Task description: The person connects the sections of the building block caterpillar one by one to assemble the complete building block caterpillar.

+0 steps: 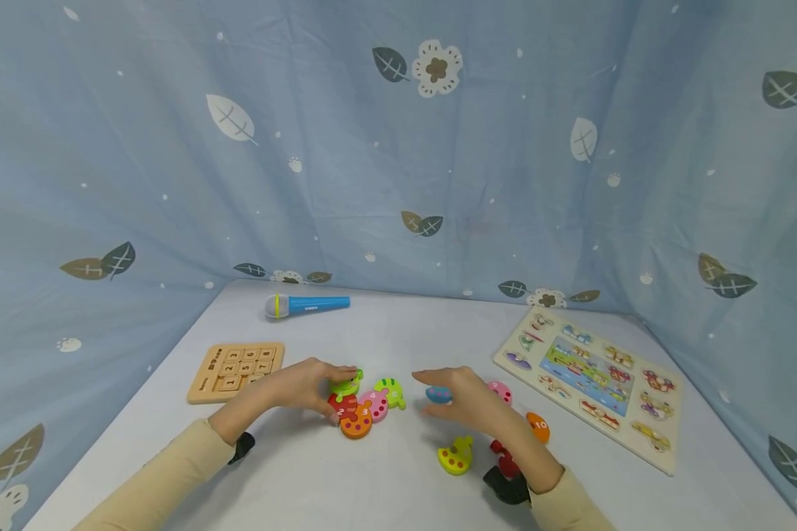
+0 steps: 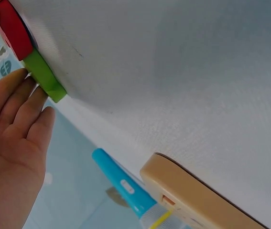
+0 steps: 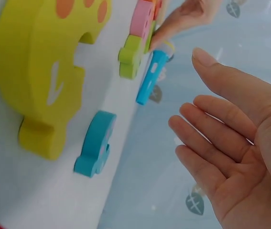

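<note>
My left hand (image 1: 308, 385) is at the joined puzzle pieces, fingertips by the green piece (image 1: 347, 386) and thumb by the red piece marked 2 (image 1: 342, 405). In the left wrist view its fingers are fairly straight against the green piece's side (image 2: 44, 76). An orange piece marked 3 (image 1: 355, 425), a pink one (image 1: 376, 404) and a light green one (image 1: 390, 392) continue the row. My right hand (image 1: 468, 398) hovers, thumb and fingers spread, holding nothing. Near it lies a blue piece (image 3: 97, 143), partly hidden in the head view. A yellow piece (image 1: 456, 456) lies closer to me.
Beside the right forearm are pink (image 1: 501, 391), orange (image 1: 539, 427) and red pieces (image 1: 506, 463). A wooden picture puzzle board (image 1: 514, 352) lies at right. At left are a wooden number tile board (image 1: 206, 380) and a blue toy microphone (image 1: 319, 303). Patterned curtains enclose the table.
</note>
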Tool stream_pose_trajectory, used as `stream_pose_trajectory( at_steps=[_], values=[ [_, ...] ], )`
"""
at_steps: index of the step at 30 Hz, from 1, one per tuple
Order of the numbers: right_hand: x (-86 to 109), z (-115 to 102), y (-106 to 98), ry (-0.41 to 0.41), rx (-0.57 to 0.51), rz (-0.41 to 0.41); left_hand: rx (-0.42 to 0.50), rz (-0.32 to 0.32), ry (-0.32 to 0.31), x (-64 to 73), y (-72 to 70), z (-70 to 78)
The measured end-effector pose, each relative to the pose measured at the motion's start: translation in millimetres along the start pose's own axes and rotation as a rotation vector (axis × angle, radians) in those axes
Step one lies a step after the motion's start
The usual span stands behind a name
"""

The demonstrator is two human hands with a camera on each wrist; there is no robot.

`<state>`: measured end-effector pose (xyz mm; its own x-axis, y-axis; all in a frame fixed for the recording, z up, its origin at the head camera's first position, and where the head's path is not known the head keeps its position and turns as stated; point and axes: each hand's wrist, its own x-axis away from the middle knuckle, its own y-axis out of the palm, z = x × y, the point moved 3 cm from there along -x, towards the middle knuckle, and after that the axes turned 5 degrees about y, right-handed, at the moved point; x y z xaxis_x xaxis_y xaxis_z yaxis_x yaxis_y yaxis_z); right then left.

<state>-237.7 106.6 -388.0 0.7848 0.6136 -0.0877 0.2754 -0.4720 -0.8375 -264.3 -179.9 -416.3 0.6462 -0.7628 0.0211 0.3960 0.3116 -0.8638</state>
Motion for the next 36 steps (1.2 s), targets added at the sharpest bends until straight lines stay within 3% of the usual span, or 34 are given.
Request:
stream_pose_trajectory(
  at_steps=[9,20,36],
  values=[
    [10.0,10.9,-2.2,0.027,-0.034,0.021,0.01,0.0,-0.009,0.2,-0.8,3.0],
    [12.2,26.9,-5.8,0.102,0.029,0.096,0.015,-0.005,-0.019,0.2,0.6,1.8],
    [0.1,41.1,-4.7,0.156,0.094,0.015,0.021,0.004,-0.028,-0.6,1.7,-1.4]
  ],
)
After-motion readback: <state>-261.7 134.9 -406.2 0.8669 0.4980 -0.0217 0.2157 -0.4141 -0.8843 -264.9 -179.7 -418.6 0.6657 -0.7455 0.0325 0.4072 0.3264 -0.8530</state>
